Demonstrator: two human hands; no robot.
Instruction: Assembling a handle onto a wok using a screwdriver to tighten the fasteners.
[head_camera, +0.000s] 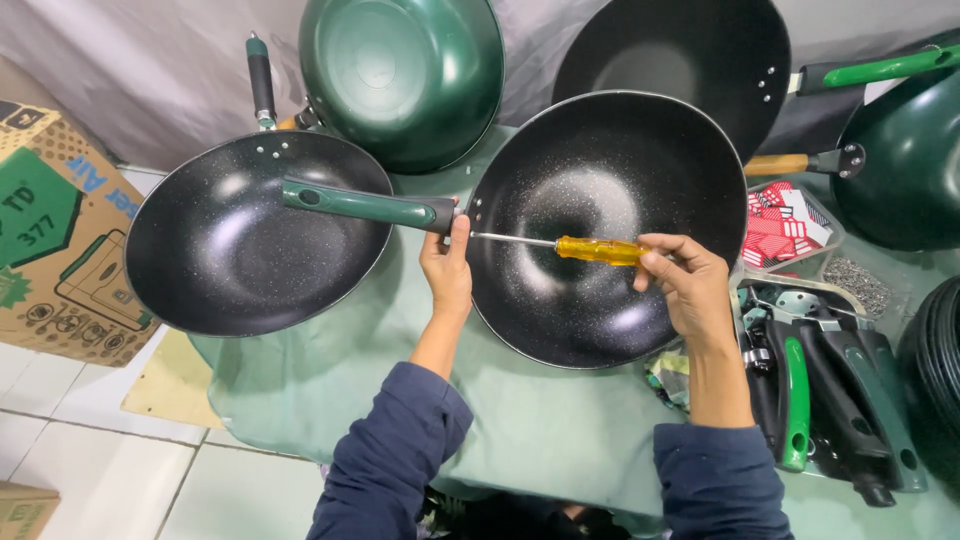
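Hands are working at a speckled black wok (610, 225) that is lying on a pale green cloth (520, 420) covering the table. The left hand (447, 270) is closing around the near end of a green handle (370, 207), thumb up against its dark collar where it is meeting the wok's rim, while the right hand (685, 285) is pinching the amber grip of a screwdriver (565, 246), fingers curled over its rear end. The screwdriver's steel shaft is lying across the wok's inside, its tip pointing at the rim where the handle is joining; whether the tip is touching a screw cannot be told. The green handle is stretching left over a second speckled wok (225, 240), which is sitting just beside the first. Five woks are showing in all: these two, a green one (405, 75) leaning upturned behind them, a black one (690, 60) tilting behind the first, and a dark green one (905, 165) at the right edge. Loose green and black handles (825, 390) are lying piled at the right, near a red patterned packet (780, 225). One printed cardboard box (50, 240) is standing at the left on the tiled floor.
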